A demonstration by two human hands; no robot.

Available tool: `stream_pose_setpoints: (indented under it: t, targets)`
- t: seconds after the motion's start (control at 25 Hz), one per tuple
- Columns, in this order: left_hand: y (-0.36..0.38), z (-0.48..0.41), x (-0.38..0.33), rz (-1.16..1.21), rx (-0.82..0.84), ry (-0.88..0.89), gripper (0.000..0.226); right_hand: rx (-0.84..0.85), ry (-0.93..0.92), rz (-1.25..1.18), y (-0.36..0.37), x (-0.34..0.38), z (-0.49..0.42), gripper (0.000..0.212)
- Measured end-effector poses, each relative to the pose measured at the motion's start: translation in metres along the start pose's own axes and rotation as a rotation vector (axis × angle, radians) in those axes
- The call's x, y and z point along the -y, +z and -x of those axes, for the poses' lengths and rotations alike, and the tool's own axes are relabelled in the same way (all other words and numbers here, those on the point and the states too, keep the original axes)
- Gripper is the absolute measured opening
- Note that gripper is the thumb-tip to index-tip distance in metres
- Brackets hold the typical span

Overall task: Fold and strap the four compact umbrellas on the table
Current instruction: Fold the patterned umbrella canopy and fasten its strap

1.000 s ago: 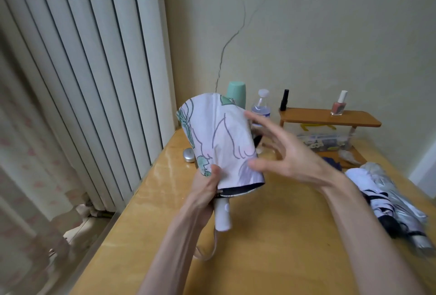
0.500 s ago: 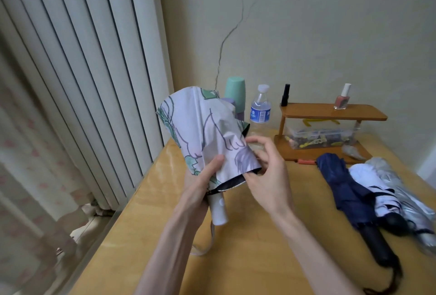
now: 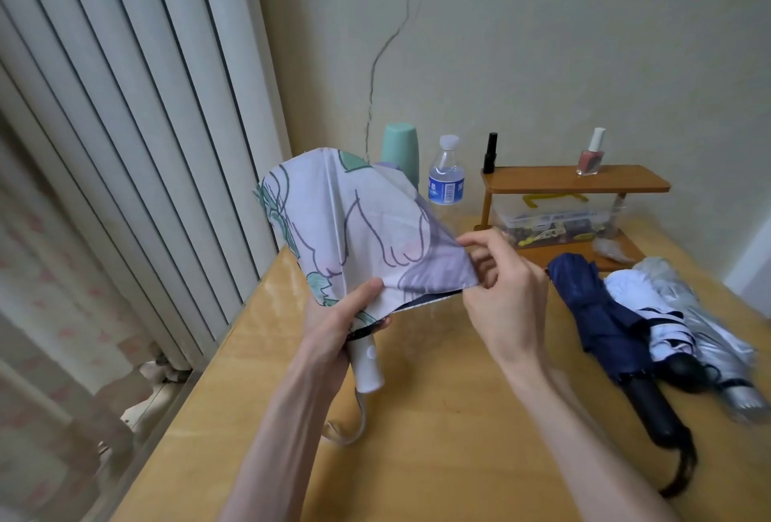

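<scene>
Left hand [image 3: 329, 329] grips umbrella [image 3: 359, 229], right hand [image 3: 505, 292] pinches

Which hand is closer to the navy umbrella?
Right. The right hand pinches the printed canopy beside the navy umbrella; the left hand grips the white handle farther away.

We are seeing a wooden table [image 3: 438, 459] shining glossy and smooth. The patterned umbrella [image 3: 354, 229] is showing thin matt cloth above a smooth white plastic handle [image 3: 369, 367]. The silver umbrella [image 3: 705, 325] is gleaming like coated fabric, and the water bottle [image 3: 445, 179] is looking like clear plastic.
</scene>
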State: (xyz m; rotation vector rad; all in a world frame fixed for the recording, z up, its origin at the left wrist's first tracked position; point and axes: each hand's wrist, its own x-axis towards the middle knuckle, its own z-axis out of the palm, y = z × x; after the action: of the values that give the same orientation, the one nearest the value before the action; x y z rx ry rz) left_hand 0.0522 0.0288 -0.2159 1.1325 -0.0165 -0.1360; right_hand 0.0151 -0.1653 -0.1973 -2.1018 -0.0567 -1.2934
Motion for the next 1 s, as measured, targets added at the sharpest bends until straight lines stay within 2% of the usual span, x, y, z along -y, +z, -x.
stream_pose_setpoints:
  t: [0.08, 0.16, 0.2, 0.32, 0.4, 0.52, 0.56, 0.6, 0.72, 0.88, 0.96, 1.0]
  targets:
    - [-0.002, -0.001, 0.000, -0.011, 0.004, 0.017, 0.042, -0.058, -0.150, 0.211, -0.003, -0.001, 0.001, 0.031]
    - [0.000, 0.000, 0.000, -0.022, 0.015, 0.035, 0.038, -0.050, -0.119, 0.282, -0.002, 0.000, 0.007, 0.038]
    - [0.002, -0.001, 0.001, -0.023, 0.009, 0.038, 0.033, 0.020, 0.003, 0.179, -0.001, 0.002, 0.007, 0.039]
    - [0.002, -0.001, 0.003, -0.016, -0.007, 0.019, 0.021, 0.302, 0.375, -0.363, 0.001, -0.006, -0.003, 0.027]
    - [0.000, -0.001, 0.004, -0.012, -0.010, 0.001, 0.016, 0.306, 0.313, -0.277, -0.006, -0.014, -0.006, 0.034]
    - [-0.004, -0.001, 0.002, -0.001, -0.017, -0.002, 0.029, 0.091, 0.045, 0.221, -0.015, -0.015, -0.004, 0.026]
    - [-0.005, -0.002, 0.001, -0.009, -0.008, 0.012, 0.032, 0.047, -0.011, 0.282, -0.014, -0.013, -0.001, 0.026]
    - [-0.006, -0.002, -0.001, -0.029, 0.000, 0.033, 0.031, 0.064, -0.025, 0.235, -0.014, -0.012, 0.000, 0.027]
    - [-0.012, -0.002, -0.003, -0.078, 0.012, 0.085, 0.029, 0.269, 0.108, -0.111, -0.014, -0.016, -0.006, 0.038]
    - [-0.015, -0.004, -0.002, -0.104, -0.006, 0.126, 0.031, 0.146, -0.018, 0.149, -0.014, -0.016, 0.000, 0.047]
    - [-0.014, -0.004, 0.002, -0.111, -0.002, 0.111, 0.035, 0.298, 0.023, 0.005, -0.016, -0.016, -0.005, 0.061]
    - [-0.016, -0.005, 0.003, -0.127, 0.008, 0.109, 0.038, 0.476, 0.103, -0.161, -0.021, -0.017, -0.011, 0.073]
